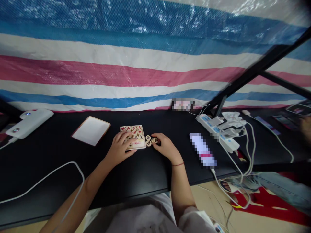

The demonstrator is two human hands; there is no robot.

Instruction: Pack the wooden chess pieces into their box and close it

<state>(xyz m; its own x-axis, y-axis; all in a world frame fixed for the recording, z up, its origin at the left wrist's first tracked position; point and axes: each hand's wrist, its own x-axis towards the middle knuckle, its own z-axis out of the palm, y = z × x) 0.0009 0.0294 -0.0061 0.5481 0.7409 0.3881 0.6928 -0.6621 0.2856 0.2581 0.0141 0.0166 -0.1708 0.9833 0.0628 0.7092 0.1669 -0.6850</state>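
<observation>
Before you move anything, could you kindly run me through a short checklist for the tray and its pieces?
1. All pieces in the tray: not ok, three loose pieces lie just right of it.
2. Tray flat on the table: ok.
3. Left hand: ok, resting on the tray's pieces.
4. Right hand: cannot tell whether it grips the loose piece under its fingers.
5. Piece markings: cannot tell, too small to read.
6. White cable: ok, well away from the tray.
</observation>
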